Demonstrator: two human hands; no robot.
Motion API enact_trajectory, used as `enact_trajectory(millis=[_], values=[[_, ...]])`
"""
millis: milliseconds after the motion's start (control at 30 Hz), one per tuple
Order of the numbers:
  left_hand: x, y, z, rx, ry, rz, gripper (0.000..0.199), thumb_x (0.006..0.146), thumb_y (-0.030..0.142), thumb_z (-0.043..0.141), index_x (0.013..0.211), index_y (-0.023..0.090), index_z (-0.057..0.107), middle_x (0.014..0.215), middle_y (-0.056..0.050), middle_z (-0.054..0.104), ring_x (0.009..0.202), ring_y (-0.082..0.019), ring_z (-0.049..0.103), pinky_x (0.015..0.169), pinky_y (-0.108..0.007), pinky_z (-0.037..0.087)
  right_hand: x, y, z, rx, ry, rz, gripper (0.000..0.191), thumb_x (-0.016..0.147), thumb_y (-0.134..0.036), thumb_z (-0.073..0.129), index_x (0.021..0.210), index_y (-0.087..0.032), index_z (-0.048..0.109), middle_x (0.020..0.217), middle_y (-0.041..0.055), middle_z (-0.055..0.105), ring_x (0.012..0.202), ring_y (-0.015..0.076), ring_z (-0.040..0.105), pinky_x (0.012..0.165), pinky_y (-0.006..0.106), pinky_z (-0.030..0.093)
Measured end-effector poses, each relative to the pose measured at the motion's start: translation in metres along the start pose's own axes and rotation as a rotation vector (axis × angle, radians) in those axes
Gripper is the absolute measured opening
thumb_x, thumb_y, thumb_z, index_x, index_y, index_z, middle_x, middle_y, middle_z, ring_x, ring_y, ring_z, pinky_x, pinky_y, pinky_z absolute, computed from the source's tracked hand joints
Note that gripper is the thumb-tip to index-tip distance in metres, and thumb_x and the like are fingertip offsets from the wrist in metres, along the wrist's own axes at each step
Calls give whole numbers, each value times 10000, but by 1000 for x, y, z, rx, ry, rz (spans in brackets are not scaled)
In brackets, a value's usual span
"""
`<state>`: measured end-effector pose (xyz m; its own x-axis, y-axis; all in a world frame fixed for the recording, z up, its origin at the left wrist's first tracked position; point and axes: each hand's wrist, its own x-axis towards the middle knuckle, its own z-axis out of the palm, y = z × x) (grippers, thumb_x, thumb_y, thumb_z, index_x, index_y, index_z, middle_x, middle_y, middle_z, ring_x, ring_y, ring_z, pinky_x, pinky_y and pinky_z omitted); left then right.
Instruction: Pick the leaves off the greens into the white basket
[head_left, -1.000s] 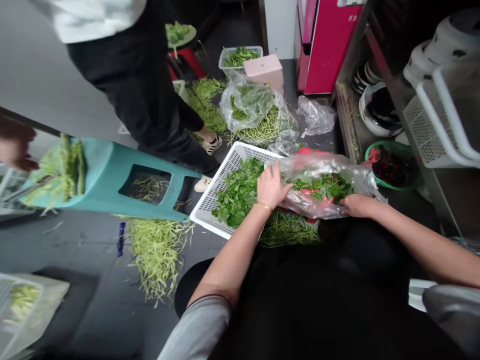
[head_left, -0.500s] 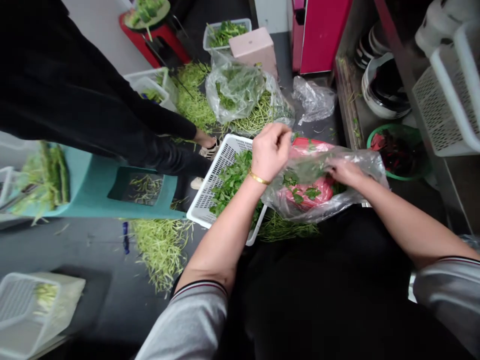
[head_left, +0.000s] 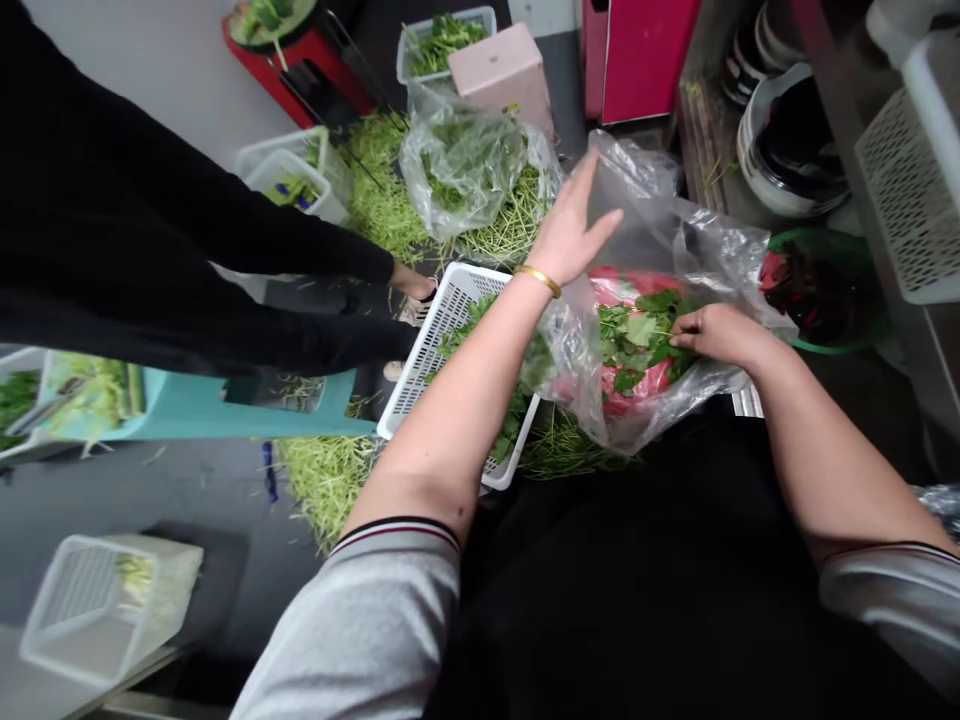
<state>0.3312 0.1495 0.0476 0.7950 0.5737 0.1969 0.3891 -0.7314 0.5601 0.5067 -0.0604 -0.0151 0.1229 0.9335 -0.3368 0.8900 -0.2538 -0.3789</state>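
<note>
My left hand (head_left: 568, 228), with a gold bracelet at the wrist, is open with fingers stretched out against the raised side of a clear plastic bag (head_left: 705, 235). Inside the bag, leafy greens (head_left: 637, 335) lie over red plastic (head_left: 621, 402). At the bag's right side, my right hand (head_left: 720, 334) has its thumb and fingers pinched on some of these leafy greens. Under my left forearm sits a white slotted basket (head_left: 417, 385) with more green leaves (head_left: 466, 332), partly hidden by the arm.
Another person's dark trouser legs (head_left: 300, 240) stand at the left, beside a teal stool (head_left: 195, 405). Pale stem trimmings (head_left: 326, 475) cover parts of the floor. Beyond the basket rests a filled clear bag (head_left: 465, 170). A green basin (head_left: 832, 345) and a metal shelf are at the right.
My left hand has opened from a closed pose and moved forward, and the bag's side now stands higher and wider. More leaves show inside. My right hand has shifted slightly right.
</note>
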Motion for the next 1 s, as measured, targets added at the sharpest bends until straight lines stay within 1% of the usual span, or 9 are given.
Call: enact_trajectory(millis=[67, 133, 200, 333, 433, 600, 733, 833, 1000], values=[[-2, 9, 8, 127, -101, -40, 567, 882, 316, 541, 1381, 82, 409, 1438, -175, 407, 1316, -277, 392, 1083, -401, 328, 0, 3, -4, 21, 21, 4, 141, 754, -317, 613, 729, -224, 716, 574, -22, 630, 555, 127, 531, 565, 246, 355], [-15, 15, 28, 247, -322, -110, 372, 877, 290, 529, 1175, 81, 606, 1208, -180, 592, 1150, -294, 540, 995, -415, 406, -1, 5, -7, 68, 66, 20, 173, 779, -338, 592, 767, -222, 719, 590, -17, 644, 568, 132, 550, 576, 246, 368], [-31, 13, 52, 322, -538, -152, 275, 854, 252, 542, 1050, 103, 666, 1042, -160, 656, 1012, -279, 612, 907, -387, 457, -1, 4, -10, 140, 145, 31, 203, 795, -370, 582, 796, -220, 719, 624, -16, 662, 588, 134, 572, 591, 245, 381], [-44, -6, 91, 414, -596, -162, 505, 763, 165, 628, 1259, 130, 544, 1213, -177, 597, 1065, -280, 603, 888, -353, 467, -2, 1, -14, 216, 226, 58, 214, 793, -382, 590, 777, -211, 717, 616, -14, 660, 618, 148, 599, 608, 248, 393], [-38, -16, 99, 365, -624, -226, 369, 792, 130, 574, 1159, 118, 615, 1114, -170, 648, 1032, -258, 619, 882, -337, 465, -3, 0, -17, 269, 240, 103, 192, 783, -364, 607, 773, -208, 717, 599, -14, 654, 627, 158, 616, 624, 256, 415], [-31, -15, 64, 216, -513, -231, 115, 728, 98, 638, 830, 89, 689, 839, -125, 680, 862, -219, 635, 809, -313, 474, -4, 1, -20, 628, 244, 191, 175, 746, -359, 684, 748, -184, 687, 625, -7, 652, 566, 138, 620, 591, 256, 482], [-52, -5, 36, -479, -317, -427, 104, 744, 119, 646, 847, 102, 644, 594, 5, 589, 516, -88, 539, 576, -231, 459, -1, -15, -16, 1017, 228, 270, 224, 667, -334, 782, 722, -162, 651, 591, -5, 630, 493, 112, 604, 494, 225, 515], [-77, 7, 46, -920, -251, -603, 135, 723, 111, 671, 836, 103, 598, 515, 56, 527, 409, -49, 470, 488, -193, 427, 2, -34, -9, 1170, 196, 255, 282, 617, -346, 823, 707, -154, 637, 580, -2, 626, 480, 111, 609, 450, 209, 520], [-101, 27, 73, -1289, -115, -707, 312, 626, 103, 754, 895, 99, 596, 628, 28, 616, 512, -68, 569, 574, -219, 508, 6, -54, 7, 1098, 194, 208, 265, 667, -362, 774, 726, -147, 630, 567, -1, 621, 473, 113, 605, 466, 215, 512]])
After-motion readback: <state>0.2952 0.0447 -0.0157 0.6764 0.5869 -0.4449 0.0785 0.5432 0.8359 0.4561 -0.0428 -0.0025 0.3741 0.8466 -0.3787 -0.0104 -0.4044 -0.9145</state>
